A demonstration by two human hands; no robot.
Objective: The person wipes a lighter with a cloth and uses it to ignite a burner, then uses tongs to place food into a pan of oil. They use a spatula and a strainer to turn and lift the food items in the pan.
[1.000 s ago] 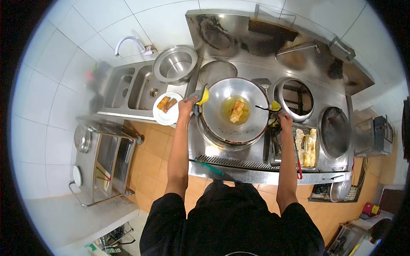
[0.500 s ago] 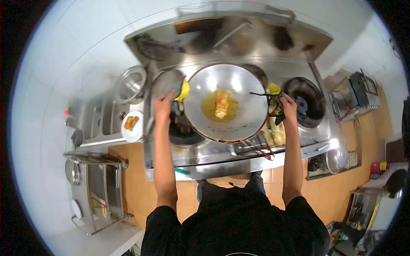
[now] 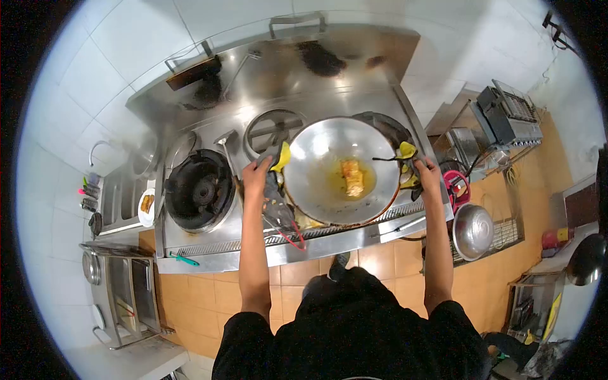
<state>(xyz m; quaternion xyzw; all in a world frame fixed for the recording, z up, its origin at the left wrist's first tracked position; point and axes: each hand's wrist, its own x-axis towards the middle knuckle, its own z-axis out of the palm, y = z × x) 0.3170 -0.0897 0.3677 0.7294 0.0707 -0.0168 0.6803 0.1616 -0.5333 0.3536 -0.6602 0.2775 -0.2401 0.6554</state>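
A large steel wok (image 3: 323,142) with a rusty rim is held level in both hands. In its bottom lies a golden-brown fried piece of food (image 3: 352,177) in a shallow pool of yellow oil. My left hand (image 3: 255,177) is closed around a dark and yellow cloth (image 3: 283,156) at the wok's left side. At the right side, my right hand (image 3: 427,175) grips another dark and yellow cloth (image 3: 406,150). The wok's handles are hidden under the cloths. It is over the right part of the steel stove, covering most of the right burner (image 3: 383,126).
The blackened left burner (image 3: 204,190) is uncovered. A ladle (image 3: 225,138) and red-handled tongs (image 3: 297,237) lie nearby. A green-handled tool (image 3: 184,259) lies at the front edge. A white plate with food (image 3: 146,214) stands by the sink. A metal bowl (image 3: 473,232) is at the right.
I have moved to the right along the stove with the wok held in both hands. The left burner now shows fully, and the wok has come over the right burner.
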